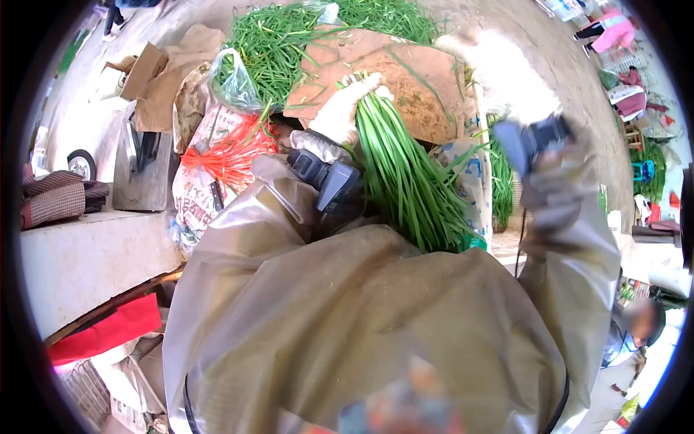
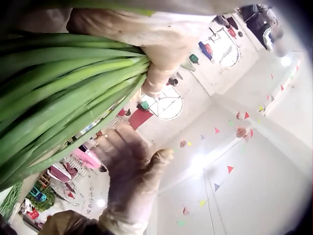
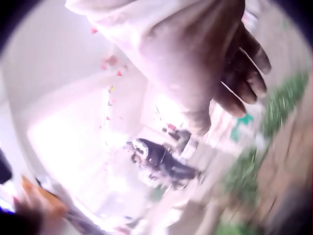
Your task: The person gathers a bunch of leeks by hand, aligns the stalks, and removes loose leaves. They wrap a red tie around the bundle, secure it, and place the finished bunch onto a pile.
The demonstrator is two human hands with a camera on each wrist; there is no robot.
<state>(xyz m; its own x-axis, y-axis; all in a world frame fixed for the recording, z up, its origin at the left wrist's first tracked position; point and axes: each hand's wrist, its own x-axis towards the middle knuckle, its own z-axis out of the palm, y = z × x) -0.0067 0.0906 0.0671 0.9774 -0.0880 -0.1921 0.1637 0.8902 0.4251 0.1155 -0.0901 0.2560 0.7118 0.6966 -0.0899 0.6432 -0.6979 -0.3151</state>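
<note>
In the head view, my gloved left hand (image 1: pixel 345 108) grips a thick bunch of garlic chives (image 1: pixel 408 170) near one end. The long green leaves hang down toward my apron-covered front. From the left wrist view, the fingers and thumb wrap round the gathered stalks (image 2: pixel 73 83). My gloved right hand (image 1: pixel 515 79) is raised off to the right, apart from the bunch, and blurred by motion and glare. Its fingers (image 3: pixel 244 81) are extended in the right wrist view, with nothing held. Behind the bunch lies a stained brown board (image 1: pixel 416 90) with loose leaves on it.
A large heap of chives (image 1: pixel 267 47) lies beyond the board, beside a clear plastic bag (image 1: pixel 237 83). Red plastic ties (image 1: pixel 231 155) spread over a printed sack (image 1: pixel 199 184) at left. Cardboard (image 1: pixel 144 72) stands behind them. Another person (image 1: pixel 643 322) is at far right.
</note>
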